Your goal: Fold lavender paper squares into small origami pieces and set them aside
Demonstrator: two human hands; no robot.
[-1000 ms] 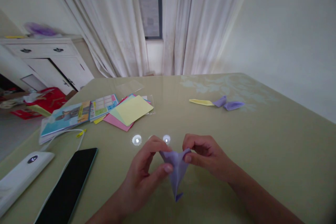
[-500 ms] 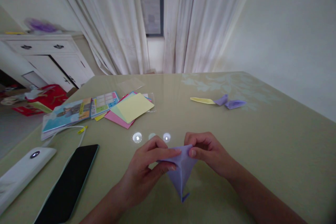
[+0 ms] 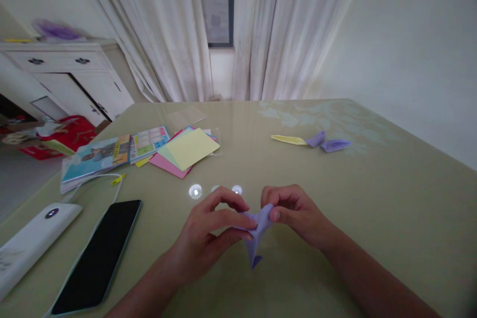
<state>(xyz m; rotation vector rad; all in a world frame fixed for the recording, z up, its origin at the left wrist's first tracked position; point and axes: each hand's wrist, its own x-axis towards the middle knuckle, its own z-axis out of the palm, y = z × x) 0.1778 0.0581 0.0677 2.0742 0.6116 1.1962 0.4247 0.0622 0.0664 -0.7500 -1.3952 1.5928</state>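
A folded piece of purple paper is held between both hands above the near part of the table, its narrow end pointing down with a small bent tip. On its left side my left hand pinches the paper between thumb and fingers. My right hand grips the upper right corner between thumb and curled index finger. The paper's left edge is partly hidden by my left fingers. Farther off to the right lie folded purple paper pieces and a narrow folded yellow strip.
Left of centre, loose coloured sheets overlap beside a booklet. A black phone and a white device with a cable occupy the near left of the table. Curtains hang beyond the far edge.
The purple paper has tilted and narrowed between my hands, its upper right part now curving upward and its lower tip higher. My view has shifted slightly.
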